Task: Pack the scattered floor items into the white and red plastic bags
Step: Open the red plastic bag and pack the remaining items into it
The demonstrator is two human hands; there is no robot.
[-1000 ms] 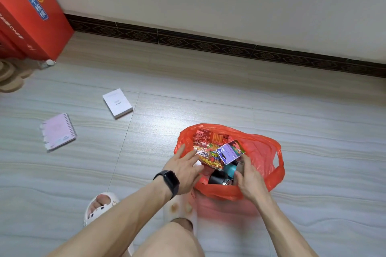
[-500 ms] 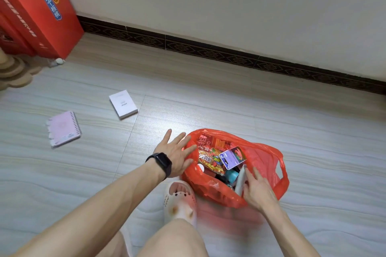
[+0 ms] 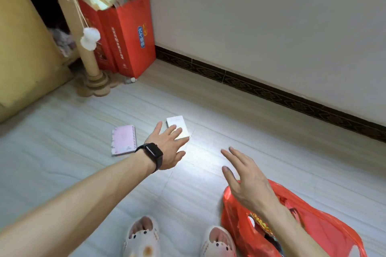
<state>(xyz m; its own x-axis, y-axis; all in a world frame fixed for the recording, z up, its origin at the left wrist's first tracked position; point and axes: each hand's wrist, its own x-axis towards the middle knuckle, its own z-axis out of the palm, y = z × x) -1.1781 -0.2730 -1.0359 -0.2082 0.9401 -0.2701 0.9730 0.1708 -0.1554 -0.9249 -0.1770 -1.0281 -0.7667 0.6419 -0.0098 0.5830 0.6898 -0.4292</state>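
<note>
The left hand's fingers are spread apart and empty, reaching over the near end of the white box on the floor; whether they touch it cannot be told. The left hand wears a black watch. A pink notebook lies just left of it. The right hand, fingers apart and holding nothing, hovers above the red bag.

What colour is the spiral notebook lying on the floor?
The notebook is pale pink, seen in the head view left of the left hand.
</note>
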